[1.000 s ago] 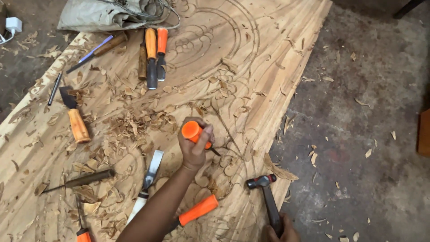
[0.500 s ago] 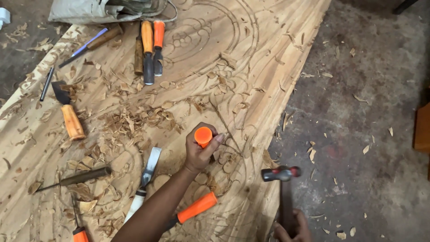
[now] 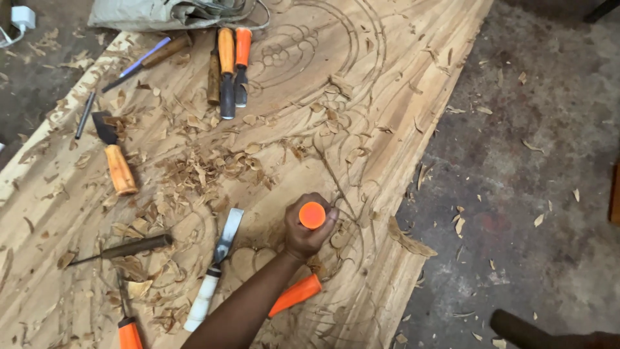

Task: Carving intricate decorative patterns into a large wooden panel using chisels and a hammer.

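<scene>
- The left hand (image 3: 309, 227) is wrapped tight around an orange round-ended chisel handle (image 3: 312, 215), fingers curled fully about it, the flat orange butt facing up toward the camera.
- The chisel stands nearly upright on the large carved wooden panel (image 3: 361, 84), near the panel's right edge; its blade is hidden under the hand, so the tip cannot be made out.
- The panel is pale timber with shallow curved lines and ring shapes cut into it, and it lies over a grey concrete floor (image 3: 536, 129).
- A dark shape at the bottom right corner may be the right arm; the right hand itself is not visible, so its grip cannot be told.
- Just left of the held chisel lies a white-handled flat chisel (image 3: 216, 271), and just below it, partly under the forearm, an orange-handled tool (image 3: 297, 294).
- Further left of the held chisel rest a dark slim gouge (image 3: 126, 247) and a wooden-handled chisel (image 3: 116, 158).
- Well above the held chisel, a row of orange- and brown-handled chisels (image 3: 227, 64) lies side by side.
- Curled wood shavings (image 3: 206, 168) are heaped left of and above the held chisel.
- A grey cloth bag (image 3: 155, 13) sits at the panel's far end, its contents hidden.
</scene>
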